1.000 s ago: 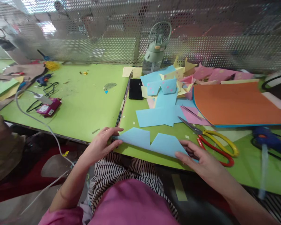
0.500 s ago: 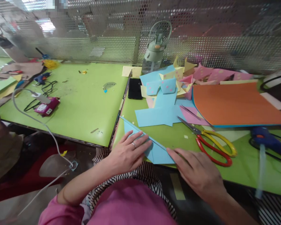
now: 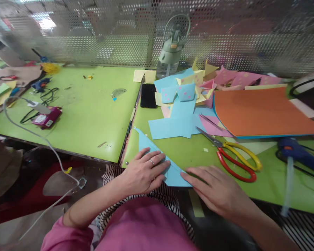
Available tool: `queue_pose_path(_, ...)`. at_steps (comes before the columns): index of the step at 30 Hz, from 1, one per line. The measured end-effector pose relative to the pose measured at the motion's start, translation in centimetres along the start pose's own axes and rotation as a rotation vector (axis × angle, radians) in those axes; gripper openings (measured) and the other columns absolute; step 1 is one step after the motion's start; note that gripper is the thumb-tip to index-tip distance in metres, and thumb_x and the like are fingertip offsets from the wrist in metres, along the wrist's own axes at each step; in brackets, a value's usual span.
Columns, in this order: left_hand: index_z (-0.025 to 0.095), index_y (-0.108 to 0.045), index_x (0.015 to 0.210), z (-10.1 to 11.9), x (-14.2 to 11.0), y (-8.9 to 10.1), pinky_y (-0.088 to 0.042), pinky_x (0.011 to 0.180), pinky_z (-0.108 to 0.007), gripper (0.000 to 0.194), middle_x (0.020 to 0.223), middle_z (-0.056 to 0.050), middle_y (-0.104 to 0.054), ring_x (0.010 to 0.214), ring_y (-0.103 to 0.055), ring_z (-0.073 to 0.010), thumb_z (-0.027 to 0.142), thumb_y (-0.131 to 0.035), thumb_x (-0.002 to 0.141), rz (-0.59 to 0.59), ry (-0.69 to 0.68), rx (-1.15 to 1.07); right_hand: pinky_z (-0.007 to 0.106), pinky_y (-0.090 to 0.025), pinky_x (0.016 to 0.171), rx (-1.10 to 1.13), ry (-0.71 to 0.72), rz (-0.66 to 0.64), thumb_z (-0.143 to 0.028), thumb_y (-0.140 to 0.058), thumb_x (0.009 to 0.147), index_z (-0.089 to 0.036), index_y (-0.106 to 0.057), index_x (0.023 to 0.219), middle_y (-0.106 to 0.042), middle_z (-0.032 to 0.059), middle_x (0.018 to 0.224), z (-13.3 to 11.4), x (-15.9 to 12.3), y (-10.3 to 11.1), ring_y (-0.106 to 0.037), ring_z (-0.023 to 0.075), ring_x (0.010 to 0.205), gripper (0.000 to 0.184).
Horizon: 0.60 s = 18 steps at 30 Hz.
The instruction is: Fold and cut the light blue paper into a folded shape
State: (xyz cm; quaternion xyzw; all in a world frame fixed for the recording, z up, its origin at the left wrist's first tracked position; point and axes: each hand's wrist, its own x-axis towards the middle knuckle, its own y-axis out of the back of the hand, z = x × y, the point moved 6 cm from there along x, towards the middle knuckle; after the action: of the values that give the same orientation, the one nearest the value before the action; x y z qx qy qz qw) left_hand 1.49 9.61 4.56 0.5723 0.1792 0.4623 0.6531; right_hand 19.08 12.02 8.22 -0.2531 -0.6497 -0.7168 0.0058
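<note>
A folded sheet of light blue paper (image 3: 174,171) lies at the front edge of the green table, its long slanted fold running to a point at the far left. My left hand (image 3: 145,170) rests flat across the middle of the sheet, fingers spread, a ring on one of them. At the paper's right corner, my right hand (image 3: 211,188) touches the edge with its fingertips, the fingers stretched out. Scissors (image 3: 221,144) with one red and one yellow handle lie beyond my right hand, blades slightly apart. Flat light blue paper pieces (image 3: 170,128) lie just behind the folded sheet.
Behind are a phone (image 3: 148,96), a bottle (image 3: 170,52) and a pile of pink and yellow paper shapes (image 3: 235,77). Orange sheets (image 3: 264,111) and a blue glue gun (image 3: 294,150) lie right. A gap (image 3: 128,132) divides the tables; a cable (image 3: 52,146) hangs left.
My right hand has slid slightly left and down along the paper's right corner. The folded strip there looks flatter and wider. My left hand stays on the sheet; the view has shifted slightly.
</note>
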Motion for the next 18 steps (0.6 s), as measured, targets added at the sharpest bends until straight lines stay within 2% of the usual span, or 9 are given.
queue_pose_path(4,0.018,-0.055,0.13,-0.3,0.2,-0.1,-0.029,0.117,-0.047,0.041,0.139,-0.008,-0.057,0.133,-0.048,-0.0227,0.038,-0.041,0.097,-0.053,-0.004,-0.044,0.033,-0.051,0.078,0.285,-0.088,0.03,-0.014,-0.052,0.092,-0.024,-0.06,0.11,-0.074,0.0019,0.093,0.8,-0.2,-0.1,-0.068,0.0169,0.083,0.022)
queue_pose_path(6,0.019,-0.053,0.132,-0.7,0.4,-0.1,-0.023,0.119,-0.049,0.04,0.141,-0.007,-0.056,0.135,-0.045,-0.0215,0.033,-0.04,0.098,-0.066,-0.022,-0.061,0.03,-0.054,0.076,0.462,-0.145,0.05,-0.018,-0.053,0.092,-0.027,-0.058,0.11,-0.074,0.0016,0.094,1.4,-0.4,-0.7,-0.07,0.016,0.084,0.021)
queue_pose_path(8,0.02,-0.05,0.135,-1.0,0.7,0.2,-0.018,0.12,-0.052,0.04,0.142,-0.006,-0.054,0.139,-0.041,-0.0208,0.028,-0.038,0.098,-0.075,-0.053,-0.071,0.028,-0.055,0.073,0.538,-0.176,0.056,-0.017,-0.05,0.093,-0.028,-0.058,0.112,-0.074,0.003,0.096,1.9,-0.5,-1.6,-0.07,0.0157,0.087,0.023)
queue_pose_path(11,0.018,-0.05,0.135,-1.1,0.4,1.5,-0.025,0.117,-0.053,0.04,0.145,-0.009,-0.05,0.14,-0.038,-0.0241,0.026,-0.041,0.097,0.0,-0.053,-0.055,0.032,-0.053,0.076,0.411,-0.084,0.079,-0.014,-0.045,0.094,-0.024,-0.061,0.114,-0.074,0.0063,0.101,1.3,-0.4,-2.3,-0.068,0.0175,0.092,0.027)
queue_pose_path(14,0.016,-0.056,0.128,-0.7,-1.2,2.6,-0.043,0.105,-0.044,0.035,0.131,-0.013,-0.061,0.125,-0.054,-0.0242,0.027,-0.048,0.095,0.143,0.014,-0.025,0.036,-0.049,0.081,0.204,0.055,0.116,-0.01,-0.043,0.095,-0.019,-0.062,0.116,-0.074,0.0074,0.102,-0.2,-0.2,-2.6,-0.066,0.0188,0.091,0.031)
queue_pose_path(16,0.016,-0.058,0.125,0.0,-2.6,2.5,-0.047,0.099,-0.04,0.032,0.119,-0.01,-0.068,0.114,-0.061,-0.0214,0.025,-0.052,0.095,0.182,0.022,0.005,0.037,-0.047,0.083,0.167,0.088,0.107,-0.008,-0.044,0.094,-0.017,-0.061,0.118,-0.074,0.0067,0.1,-0.9,0.1,-2.9,-0.064,0.0182,0.09,0.031)
queue_pose_path(18,0.016,-0.059,0.124,0.6,-3.7,1.8,-0.047,0.099,-0.038,0.032,0.119,-0.009,-0.069,0.113,-0.061,-0.0202,0.025,-0.054,0.094,0.182,0.023,0.041,0.036,-0.047,0.084,0.192,0.088,0.09,-0.01,-0.047,0.093,-0.017,-0.06,0.118,-0.074,0.0064,0.1,-1.3,0.6,-3.2,-0.063,0.0178,0.09,0.029)
